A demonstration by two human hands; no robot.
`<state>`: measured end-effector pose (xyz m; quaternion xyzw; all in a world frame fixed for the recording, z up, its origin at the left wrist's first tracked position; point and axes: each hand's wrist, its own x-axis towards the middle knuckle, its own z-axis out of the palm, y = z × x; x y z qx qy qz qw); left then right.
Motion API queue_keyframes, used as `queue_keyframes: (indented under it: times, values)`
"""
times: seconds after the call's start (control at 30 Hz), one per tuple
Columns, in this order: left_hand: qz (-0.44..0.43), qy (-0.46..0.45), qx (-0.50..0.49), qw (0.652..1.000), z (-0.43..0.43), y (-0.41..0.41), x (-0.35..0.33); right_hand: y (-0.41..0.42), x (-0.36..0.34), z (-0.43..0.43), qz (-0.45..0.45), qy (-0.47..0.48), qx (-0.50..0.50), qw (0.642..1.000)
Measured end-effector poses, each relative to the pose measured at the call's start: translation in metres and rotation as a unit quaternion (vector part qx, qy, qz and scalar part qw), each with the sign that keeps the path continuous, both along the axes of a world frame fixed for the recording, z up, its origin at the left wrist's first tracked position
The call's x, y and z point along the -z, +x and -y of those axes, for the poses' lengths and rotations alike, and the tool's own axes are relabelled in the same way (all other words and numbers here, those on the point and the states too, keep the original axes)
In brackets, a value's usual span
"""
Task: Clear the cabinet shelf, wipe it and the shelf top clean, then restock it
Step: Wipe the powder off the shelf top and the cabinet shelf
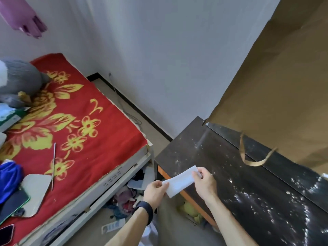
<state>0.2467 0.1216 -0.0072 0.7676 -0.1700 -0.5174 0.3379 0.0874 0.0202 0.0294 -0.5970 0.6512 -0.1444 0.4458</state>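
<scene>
Far to the left of the left hand and high up, a purple garment hangs against the white wall. Below it stands a bed covered by a red blanket with yellow flowers. On the blanket lie a grey soft toy at the far end, a thin rod nearer the hand, a pale rounded board just beside the rod, a blue cloth at the edge of view and a phone in the bottom corner. Just left of the left hand and below it, a heap of clutter lies on the floor under the bed's side.

The left hand, with a dark wristband on its wrist, pinches the lower end of a white wipe between thumb and curled fingers. The wipe runs up and to the right as a folded strip between the two hands. The right hand pinches its upper end with thumb and fingertips.

The wipe is held over the near left corner of the cabinet top, a dark glossy surface strewn with white specks that spreads from under the right hand away to the right. An orange edge strip runs below the wipe. Under the right wrist, yellow-green things sit in shadow, too dim to name.

Beyond the right hand and to its right, a large brown paper bag stands at the back of the top, its looped handle hanging toward the hand
</scene>
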Motion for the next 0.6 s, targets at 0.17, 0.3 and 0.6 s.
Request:
queue_keyframes:
  times: [0.17,0.3,0.6]
  values:
    - [0.079,0.050,0.112,0.989,0.056,0.038,0.010,0.055,0.013,0.071,-0.020,0.008,-0.041,0.999]
    - [0.220,0.086,0.282,0.930,0.073,0.069,0.025,0.092,0.042,0.083,-0.167,-0.058,-0.104,0.979]
    - [0.351,0.092,0.649,0.668,0.099,0.110,0.032,0.115,0.110,0.004,-0.270,-0.055,-0.211,0.938]
